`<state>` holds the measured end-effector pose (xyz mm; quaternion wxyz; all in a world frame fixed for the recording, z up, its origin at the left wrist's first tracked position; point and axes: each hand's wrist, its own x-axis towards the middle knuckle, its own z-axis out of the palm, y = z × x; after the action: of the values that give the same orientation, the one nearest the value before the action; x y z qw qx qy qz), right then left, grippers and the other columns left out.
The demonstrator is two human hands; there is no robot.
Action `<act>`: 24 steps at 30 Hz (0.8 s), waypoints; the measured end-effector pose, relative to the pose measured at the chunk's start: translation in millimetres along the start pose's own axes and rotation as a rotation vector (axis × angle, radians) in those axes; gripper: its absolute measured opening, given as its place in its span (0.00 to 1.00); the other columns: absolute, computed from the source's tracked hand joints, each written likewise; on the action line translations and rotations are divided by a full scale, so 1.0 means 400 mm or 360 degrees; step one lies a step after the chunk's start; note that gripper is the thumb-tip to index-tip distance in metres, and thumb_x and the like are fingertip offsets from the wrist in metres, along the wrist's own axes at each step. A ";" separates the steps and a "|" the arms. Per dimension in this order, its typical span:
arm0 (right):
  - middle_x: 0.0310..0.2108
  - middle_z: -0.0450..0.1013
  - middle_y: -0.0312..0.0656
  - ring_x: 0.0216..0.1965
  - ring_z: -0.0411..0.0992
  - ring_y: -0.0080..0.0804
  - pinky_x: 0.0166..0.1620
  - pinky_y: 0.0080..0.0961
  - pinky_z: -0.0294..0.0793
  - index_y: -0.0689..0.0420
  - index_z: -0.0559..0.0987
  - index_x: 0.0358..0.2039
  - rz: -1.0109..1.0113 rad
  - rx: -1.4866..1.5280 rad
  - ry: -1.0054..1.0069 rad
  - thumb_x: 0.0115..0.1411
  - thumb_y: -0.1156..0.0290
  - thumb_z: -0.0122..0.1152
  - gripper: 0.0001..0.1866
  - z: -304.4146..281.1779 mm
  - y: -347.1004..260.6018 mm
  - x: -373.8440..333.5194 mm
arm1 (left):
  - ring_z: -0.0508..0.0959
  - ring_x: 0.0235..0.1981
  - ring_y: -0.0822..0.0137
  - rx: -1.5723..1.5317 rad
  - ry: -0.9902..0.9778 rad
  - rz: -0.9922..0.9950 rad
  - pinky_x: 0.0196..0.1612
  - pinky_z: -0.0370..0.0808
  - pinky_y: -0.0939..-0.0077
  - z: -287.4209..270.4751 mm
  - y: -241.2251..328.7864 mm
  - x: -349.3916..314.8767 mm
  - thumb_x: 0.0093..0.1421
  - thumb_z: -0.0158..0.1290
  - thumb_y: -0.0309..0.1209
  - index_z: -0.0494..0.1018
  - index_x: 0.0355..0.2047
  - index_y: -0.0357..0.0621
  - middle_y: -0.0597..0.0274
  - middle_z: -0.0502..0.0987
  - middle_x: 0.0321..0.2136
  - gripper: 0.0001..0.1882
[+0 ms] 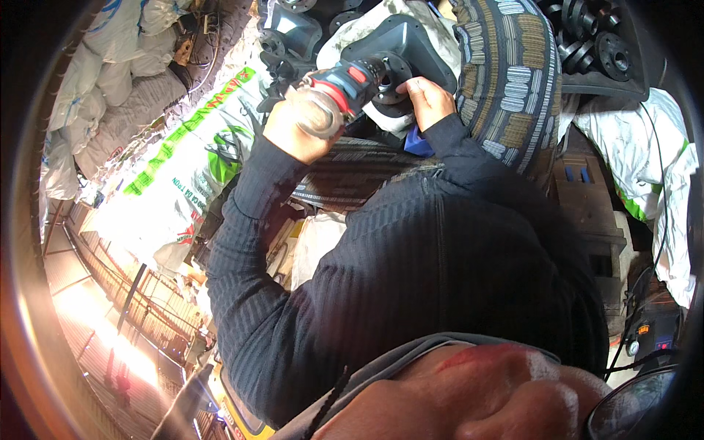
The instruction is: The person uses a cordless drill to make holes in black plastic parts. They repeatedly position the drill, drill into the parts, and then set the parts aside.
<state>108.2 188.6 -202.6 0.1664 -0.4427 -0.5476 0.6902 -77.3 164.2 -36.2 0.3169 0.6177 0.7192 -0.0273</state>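
Note:
My left hand (302, 132) is closed around a blue and red power drill (345, 86). The drill's black front end points away to the right, at a round black flanged part (397, 70). At that part's right edge, my right hand (431, 103) pinches it with thumb and fingers; some of the fingers are hidden. Just behind the part lies a black square-rimmed piece (411, 40) on white sacking. The drill and my hand hide where tip and part meet.
Black flanged parts (613, 57) fill a dark crate (638, 86) at the far right. More black metal parts (290, 33) lie at the far left. White printed sacks (191, 172) stand on the left, others (623, 139) on the right. Patterned fabric (506, 73) covers my leg. A dark cable (664, 183) hangs at right.

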 end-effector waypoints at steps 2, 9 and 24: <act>0.28 0.74 0.45 0.31 0.73 0.39 0.36 0.30 0.70 0.59 0.76 0.28 0.0077 0.0050 -0.0006 0.60 0.64 0.43 0.15 0.003 -0.004 0.007 | 0.78 0.31 0.57 -0.0181 -0.0004 -0.0048 0.36 0.75 0.69 0.000 0.002 0.011 0.44 0.58 0.34 0.71 0.37 0.41 0.51 0.76 0.29 0.19; 0.27 0.74 0.46 0.31 0.73 0.40 0.36 0.31 0.70 0.59 0.76 0.27 0.0153 0.0074 -0.0015 0.60 0.63 0.43 0.16 0.008 0.001 0.015 | 0.77 0.33 0.57 -0.0082 -0.0123 -0.0059 0.37 0.75 0.69 0.004 -0.008 0.023 0.43 0.58 0.32 0.68 0.42 0.41 0.52 0.76 0.32 0.23; 0.30 0.76 0.38 0.36 0.73 0.29 0.44 0.23 0.68 0.59 0.78 0.29 -0.0362 0.0245 -0.0020 0.59 0.68 0.47 0.12 0.016 0.077 0.056 | 0.77 0.33 0.55 -0.0263 0.0371 -0.0342 0.37 0.74 0.66 0.140 0.084 -0.332 0.46 0.56 0.34 0.64 0.47 0.44 0.50 0.76 0.31 0.26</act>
<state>98.8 190.0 -239.9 0.2736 -0.3594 -0.5407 0.7097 -18.5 32.2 -4.2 0.2763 0.5081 0.8127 0.0700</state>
